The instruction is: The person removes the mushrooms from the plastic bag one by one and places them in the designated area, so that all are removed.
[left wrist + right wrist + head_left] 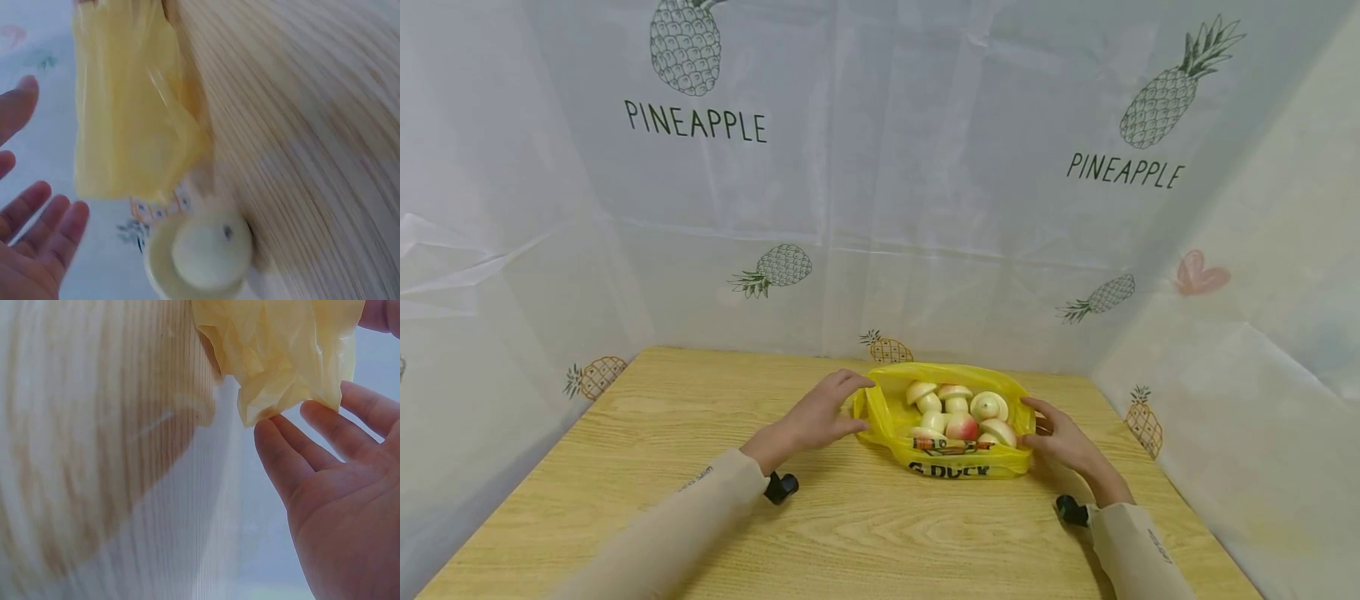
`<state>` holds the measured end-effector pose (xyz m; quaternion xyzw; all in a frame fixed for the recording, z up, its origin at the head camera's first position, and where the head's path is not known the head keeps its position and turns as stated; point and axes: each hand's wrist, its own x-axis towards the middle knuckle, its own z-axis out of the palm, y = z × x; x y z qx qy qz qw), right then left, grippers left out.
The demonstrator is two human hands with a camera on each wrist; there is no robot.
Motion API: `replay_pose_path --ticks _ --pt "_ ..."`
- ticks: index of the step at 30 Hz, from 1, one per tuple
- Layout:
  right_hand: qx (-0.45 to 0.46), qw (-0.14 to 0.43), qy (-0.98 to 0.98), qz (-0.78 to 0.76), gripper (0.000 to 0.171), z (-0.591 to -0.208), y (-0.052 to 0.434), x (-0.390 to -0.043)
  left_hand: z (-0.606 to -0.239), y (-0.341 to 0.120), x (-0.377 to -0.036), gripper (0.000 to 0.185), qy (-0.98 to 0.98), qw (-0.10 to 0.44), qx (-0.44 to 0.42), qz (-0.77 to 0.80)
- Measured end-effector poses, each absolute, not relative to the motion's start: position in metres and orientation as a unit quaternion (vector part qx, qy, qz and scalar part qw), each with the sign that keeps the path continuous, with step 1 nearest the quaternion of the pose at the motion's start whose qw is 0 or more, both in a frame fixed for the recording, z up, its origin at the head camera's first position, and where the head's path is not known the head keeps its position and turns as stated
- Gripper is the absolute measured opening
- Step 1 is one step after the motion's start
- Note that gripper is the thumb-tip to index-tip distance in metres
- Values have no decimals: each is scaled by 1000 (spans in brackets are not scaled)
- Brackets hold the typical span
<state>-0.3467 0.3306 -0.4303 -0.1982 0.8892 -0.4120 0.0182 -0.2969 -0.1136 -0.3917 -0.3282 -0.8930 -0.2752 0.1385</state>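
Note:
A yellow plastic bag (951,461) lies open on the wooden table (625,467), slightly right of centre. Inside it are several cream mushroom-shaped pieces (955,400) and one red and cream piece (962,428). My left hand (850,404) sits at the bag's left side, fingers relaxed and spread. In the left wrist view the left hand (37,231) is held open just short of the yellow bag (131,112), with a cream round piece (200,256) below. My right hand (1033,421) is at the bag's right side. In the right wrist view, the right hand (331,487) is open and its fingertips (269,431) touch the bag (281,350).
White sheets printed with pineapples (685,50) hang close behind the table and along both sides. The back edge of the table (737,354) runs just beyond the bag. Black wrist mounts (781,487) show under both sleeves.

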Motion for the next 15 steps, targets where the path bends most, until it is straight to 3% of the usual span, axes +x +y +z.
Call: replay_pose_path --ticks 8,15 --pt "-197 20 885 -421 79 -431 332 -346 -394 -80 -300 56 -875 77 -359 -316" --pt "-193 22 888 -417 79 -429 331 -347 -396 -61 -303 55 -880 60 -354 -311"
